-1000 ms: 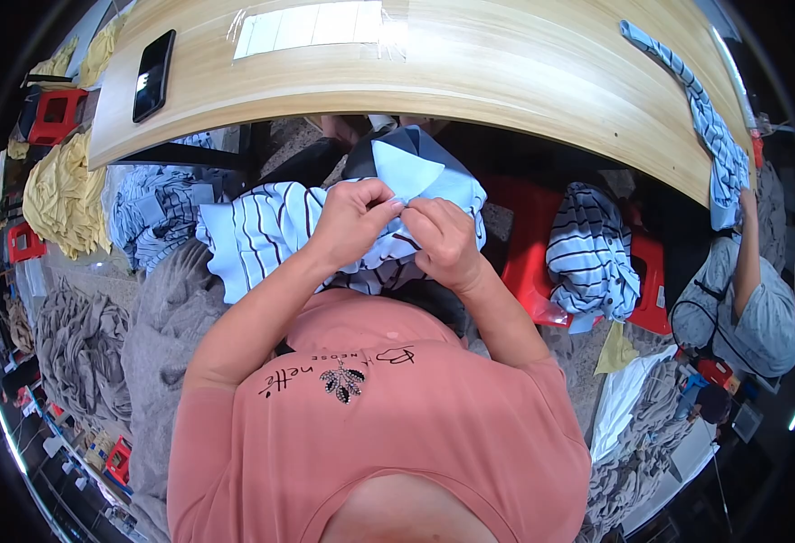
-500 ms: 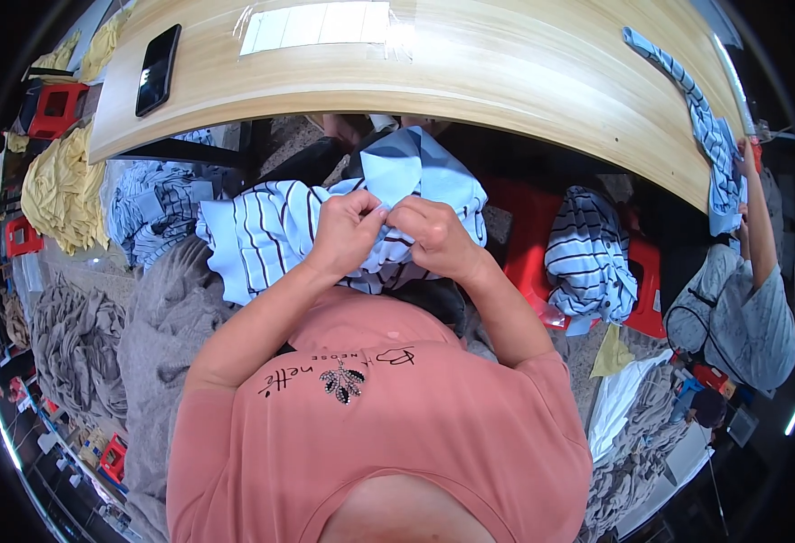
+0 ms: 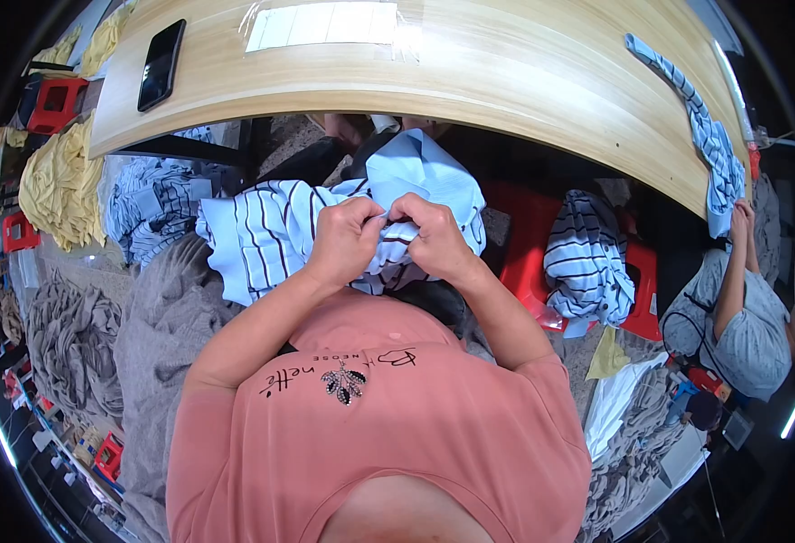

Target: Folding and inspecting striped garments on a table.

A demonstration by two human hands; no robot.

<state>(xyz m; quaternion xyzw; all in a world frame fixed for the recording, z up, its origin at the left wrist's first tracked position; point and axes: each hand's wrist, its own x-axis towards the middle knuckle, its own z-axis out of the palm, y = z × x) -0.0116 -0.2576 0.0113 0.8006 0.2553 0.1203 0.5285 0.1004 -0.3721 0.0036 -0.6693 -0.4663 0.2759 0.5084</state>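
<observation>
Across my lap lies a light blue shirt with dark stripes (image 3: 266, 231), its plain blue part (image 3: 425, 172) folded up beyond my hands. My left hand (image 3: 345, 237) pinches the cloth between thumb and forefinger. Close beside it, my right hand (image 3: 434, 237) grips the same shirt, thumb against curled fingers. The fingertips of both hands nearly meet over the fabric. Whatever small detail lies between them is too small to make out.
A wooden table (image 3: 506, 72) spans the front, bearing a black phone (image 3: 161, 65) and a taped paper sheet (image 3: 321, 27). A red stool (image 3: 529, 262) and striped shirts (image 3: 587, 262) stand right. At far right, another person (image 3: 741, 308) handles striped cloth (image 3: 719, 158). Yellow garments (image 3: 61, 185) are piled left.
My right hand has shifted slightly, its fingers turning and drawing a little apart from the left. The person at far right has lowered their hands along the striped cloth.
</observation>
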